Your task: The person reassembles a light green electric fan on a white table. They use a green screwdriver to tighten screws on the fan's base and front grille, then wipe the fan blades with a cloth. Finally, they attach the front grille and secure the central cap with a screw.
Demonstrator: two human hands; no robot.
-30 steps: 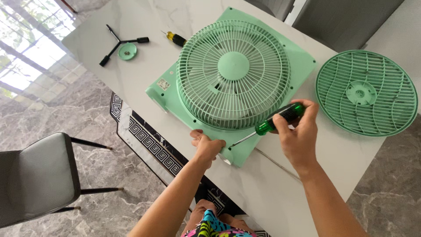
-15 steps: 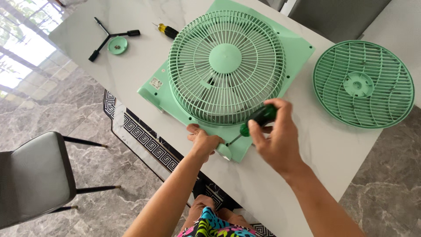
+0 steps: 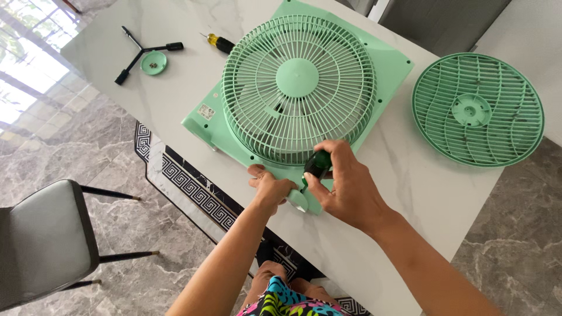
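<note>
Mint-green square plastic fan (image 3: 304, 88) lies flat on white marble table (image 3: 193, 88). Left hand (image 3: 270, 188), fingers curled, grips its near corner; right hand (image 3: 345, 184) wraps green-handled screwdriver (image 3: 317, 164) upright there.

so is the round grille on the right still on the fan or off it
Off. The detached grille lies flat on the table, apart from the fan body, which has its own grille.

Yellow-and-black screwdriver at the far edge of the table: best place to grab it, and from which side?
Probably the thick yellow-and-black handle of the small screwdriver, taken from above with fingers across it. It lies flat on the white marble table, the thin metal shaft pointing left, and its handle end lies close against the mint-green plastic fan housing, so the open left side looks freer.
</note>
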